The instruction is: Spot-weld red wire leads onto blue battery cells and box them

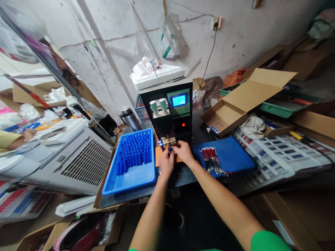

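A black machine [163,126] with a lit blue display [179,100] stands on the dark table. Both my hands meet at its brass-coloured fixture [169,141], low on its front. My left hand [166,161] and my right hand [184,152] have their fingers closed around a small blue piece [171,148], mostly hidden by the fingertips. Just left of the fixture stands a blue cell [161,144]. A blue tray [131,179] on the left holds several upright blue cylinders [136,150]. Red and black wires [211,158] lie bundled on a blue pad [234,153] at the right.
An open cardboard box [230,113] sits behind the pad, with white crates [285,157] further right. A metal flask [130,118] stands behind the tray. At the far left are a grey cooler [81,160] and another person's arm [15,137].
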`<state>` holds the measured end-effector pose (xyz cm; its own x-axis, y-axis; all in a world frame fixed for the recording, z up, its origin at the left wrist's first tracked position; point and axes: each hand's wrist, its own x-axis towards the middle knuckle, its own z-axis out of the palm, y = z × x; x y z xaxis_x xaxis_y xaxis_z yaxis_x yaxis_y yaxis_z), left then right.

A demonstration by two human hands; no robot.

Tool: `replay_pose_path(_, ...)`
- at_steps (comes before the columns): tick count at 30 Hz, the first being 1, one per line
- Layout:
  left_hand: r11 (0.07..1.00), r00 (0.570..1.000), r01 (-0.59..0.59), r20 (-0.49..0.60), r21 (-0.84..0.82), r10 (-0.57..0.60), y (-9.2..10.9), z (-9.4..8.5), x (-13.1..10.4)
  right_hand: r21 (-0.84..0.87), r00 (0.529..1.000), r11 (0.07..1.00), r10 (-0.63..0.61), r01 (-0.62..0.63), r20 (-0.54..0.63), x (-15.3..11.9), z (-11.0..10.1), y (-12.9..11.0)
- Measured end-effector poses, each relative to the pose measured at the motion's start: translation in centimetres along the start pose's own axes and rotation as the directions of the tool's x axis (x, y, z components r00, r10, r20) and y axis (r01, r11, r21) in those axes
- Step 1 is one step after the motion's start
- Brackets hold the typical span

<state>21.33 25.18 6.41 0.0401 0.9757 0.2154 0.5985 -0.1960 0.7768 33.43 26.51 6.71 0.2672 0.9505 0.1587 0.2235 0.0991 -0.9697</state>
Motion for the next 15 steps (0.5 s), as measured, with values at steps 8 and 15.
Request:
replay_pose_path(8,0.999,1.000,0.017,0.012,0.035,-0.018,0.00,0.10,0.05,0.004,1.000,1.000,0.026,-0.026,-0.012,-0.19,-0.09,-0.40)
replay_pose_path(15,0.999,1.000,0.002,0.000,0.037,-0.002,-0.33,0.27,0.09,-0.015,1.000,1.000,0.013,-0.014,-0.028,-0.11,0.01,-0.21)
